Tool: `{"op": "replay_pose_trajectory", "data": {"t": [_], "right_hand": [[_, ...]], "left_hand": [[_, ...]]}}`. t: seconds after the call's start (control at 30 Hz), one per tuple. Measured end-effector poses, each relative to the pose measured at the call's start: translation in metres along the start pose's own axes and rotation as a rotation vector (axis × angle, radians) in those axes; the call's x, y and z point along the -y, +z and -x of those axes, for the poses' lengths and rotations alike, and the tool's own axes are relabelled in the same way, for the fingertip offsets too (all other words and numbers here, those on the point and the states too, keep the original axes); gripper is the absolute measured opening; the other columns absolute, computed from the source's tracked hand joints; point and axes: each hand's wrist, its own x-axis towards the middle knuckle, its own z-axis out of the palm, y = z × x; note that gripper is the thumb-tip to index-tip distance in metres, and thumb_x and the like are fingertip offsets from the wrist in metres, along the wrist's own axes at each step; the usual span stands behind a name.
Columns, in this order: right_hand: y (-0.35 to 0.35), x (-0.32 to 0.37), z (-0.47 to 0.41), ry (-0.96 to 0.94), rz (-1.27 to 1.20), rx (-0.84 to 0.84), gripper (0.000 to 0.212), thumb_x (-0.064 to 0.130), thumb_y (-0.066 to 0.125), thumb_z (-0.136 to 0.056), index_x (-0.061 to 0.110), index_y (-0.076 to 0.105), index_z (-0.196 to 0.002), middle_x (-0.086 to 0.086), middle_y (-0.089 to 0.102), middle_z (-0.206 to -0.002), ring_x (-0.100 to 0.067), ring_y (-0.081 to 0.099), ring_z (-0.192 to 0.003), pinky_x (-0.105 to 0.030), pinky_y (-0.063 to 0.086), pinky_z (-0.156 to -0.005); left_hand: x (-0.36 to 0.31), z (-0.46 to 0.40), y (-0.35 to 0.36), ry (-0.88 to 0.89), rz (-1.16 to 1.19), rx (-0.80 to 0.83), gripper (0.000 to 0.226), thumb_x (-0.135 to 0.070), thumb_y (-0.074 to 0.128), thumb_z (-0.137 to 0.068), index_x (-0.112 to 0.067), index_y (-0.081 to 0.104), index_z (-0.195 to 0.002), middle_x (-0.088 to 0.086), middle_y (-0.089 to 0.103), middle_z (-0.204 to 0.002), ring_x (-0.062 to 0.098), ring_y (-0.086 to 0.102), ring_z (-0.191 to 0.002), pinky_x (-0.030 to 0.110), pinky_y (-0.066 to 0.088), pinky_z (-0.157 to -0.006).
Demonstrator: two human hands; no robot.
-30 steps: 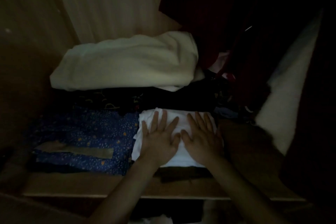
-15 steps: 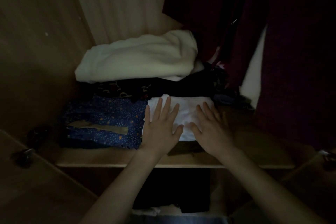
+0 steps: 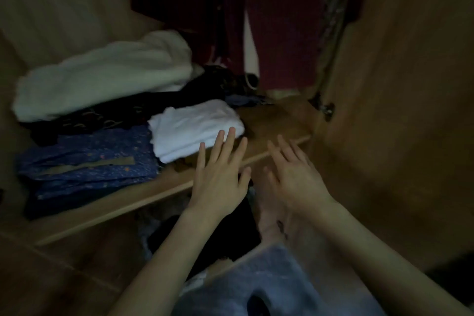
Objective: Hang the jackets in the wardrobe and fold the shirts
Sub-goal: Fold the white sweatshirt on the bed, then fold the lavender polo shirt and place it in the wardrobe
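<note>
A folded white shirt (image 3: pixel 189 128) lies on the wooden wardrobe shelf (image 3: pixel 272 120), beside a folded blue patterned garment (image 3: pixel 89 159). My left hand (image 3: pixel 218 174) hovers flat with fingers spread, its fingertips overlapping the shirt's near right corner. My right hand (image 3: pixel 292 174) is open too, fingers straight, in front of the shelf's front edge and off the shirt. Neither hand holds anything. Dark red jackets (image 3: pixel 282 20) hang at the back of the wardrobe.
A bulky white bundle (image 3: pixel 102 77) rests on dark folded clothes (image 3: pixel 128 113) at the back left of the shelf. The wardrobe door (image 3: pixel 400 110) with its hinge (image 3: pixel 325 108) stands at the right. Dark clothes (image 3: pixel 225 233) fill the space below the shelf.
Both hands have drawn back from pressing on the white shirt toward the shelf's front edge. The view has swung left and tilted, bringing the right door into sight.
</note>
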Motion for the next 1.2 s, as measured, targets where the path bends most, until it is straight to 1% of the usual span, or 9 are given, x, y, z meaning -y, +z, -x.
{"op": "replay_pose_trajectory", "data": {"t": [0.1,0.2,0.33,0.5,0.63,0.7,0.83,1.0,1.2], "right_hand": [[-0.004,-0.013,0.067,0.105,0.039,0.018,0.064,0.044,0.033,-0.099,0.024,0.009,-0.154,-0.001,0.003,-0.162,-0.023,0.002,-0.148,-0.043,0.013,-0.120],[-0.010,-0.024,0.132,0.223,0.059,0.044,0.064,0.044,0.032,-0.099,0.025,0.005,-0.154,0.000,-0.001,-0.162,-0.022,-0.002,-0.148,-0.042,0.007,-0.118],[-0.021,-0.039,0.200,0.364,0.101,-0.008,0.062,0.048,0.029,-0.099,0.028,0.007,-0.153,0.001,0.002,-0.162,-0.021,0.002,-0.149,-0.041,0.005,-0.117],[-0.048,-0.061,0.277,0.500,0.135,-0.054,0.064,0.047,0.036,-0.097,0.026,0.013,-0.153,0.001,0.007,-0.162,-0.021,0.006,-0.148,-0.046,0.013,-0.119],[-0.075,-0.087,0.344,0.640,0.145,-0.090,0.067,0.047,0.042,-0.095,0.027,0.014,-0.152,0.000,0.007,-0.162,-0.023,0.008,-0.148,-0.047,0.014,-0.118],[-0.090,-0.100,0.382,0.713,0.138,-0.105,0.066,0.049,0.039,-0.096,0.026,0.014,-0.153,-0.001,0.005,-0.162,-0.023,0.007,-0.148,-0.048,0.014,-0.119],[-0.114,-0.130,0.468,0.855,0.141,-0.161,0.064,0.051,0.036,-0.097,0.026,0.016,-0.152,0.000,0.006,-0.162,-0.022,0.007,-0.148,-0.050,0.013,-0.118],[-0.137,-0.165,0.577,1.032,0.147,-0.194,0.062,0.048,0.041,-0.095,0.024,0.023,-0.150,-0.001,0.010,-0.161,-0.023,0.012,-0.147,-0.050,0.015,-0.117],[-0.159,-0.198,0.704,1.203,0.153,-0.250,0.063,0.047,0.042,-0.095,0.024,0.023,-0.150,-0.002,0.012,-0.161,-0.022,0.014,-0.146,-0.051,0.017,-0.116]], "left_hand": [[-0.038,0.030,0.001,0.086,0.037,0.073,0.066,-0.055,0.010,-0.094,-0.028,0.006,-0.155,-0.002,-0.012,-0.161,0.014,-0.013,-0.148,0.046,-0.007,-0.118],[-0.076,0.059,0.003,0.164,0.079,0.130,0.066,-0.057,0.010,-0.096,-0.028,0.004,-0.155,-0.002,-0.012,-0.161,0.014,-0.015,-0.147,0.046,-0.007,-0.118],[-0.125,0.086,0.001,0.297,0.085,0.178,0.069,-0.059,0.009,-0.093,-0.028,0.006,-0.154,-0.001,-0.009,-0.162,0.017,-0.013,-0.148,0.048,-0.005,-0.118],[-0.200,0.103,-0.009,0.452,0.168,0.174,0.065,-0.057,0.021,-0.097,-0.028,0.007,-0.154,-0.002,-0.008,-0.162,0.016,-0.012,-0.148,0.046,-0.006,-0.117],[-0.275,0.121,-0.018,0.596,0.213,0.158,0.067,-0.057,0.019,-0.094,-0.027,0.014,-0.154,-0.001,-0.002,-0.163,0.016,-0.007,-0.149,0.047,0.001,-0.118],[-0.315,0.134,-0.023,0.670,0.229,0.182,0.073,-0.059,0.010,-0.089,-0.027,0.012,-0.154,-0.002,-0.004,-0.163,0.016,-0.008,-0.149,0.047,0.001,-0.118],[-0.402,0.171,-0.035,0.828,0.241,0.201,0.074,-0.059,0.008,-0.087,-0.028,0.009,-0.155,-0.002,-0.008,-0.162,0.016,-0.011,-0.148,0.047,0.001,-0.118],[-0.512,0.228,-0.046,0.988,0.257,0.267,0.067,-0.052,0.030,-0.097,-0.029,0.004,-0.154,-0.003,-0.013,-0.161,0.016,-0.015,-0.147,0.049,-0.002,-0.119],[-0.626,0.296,-0.049,1.163,0.259,0.281,0.067,-0.051,0.032,-0.098,-0.028,0.005,-0.154,-0.002,-0.013,-0.162,0.017,-0.015,-0.148,0.048,-0.003,-0.118]]}}
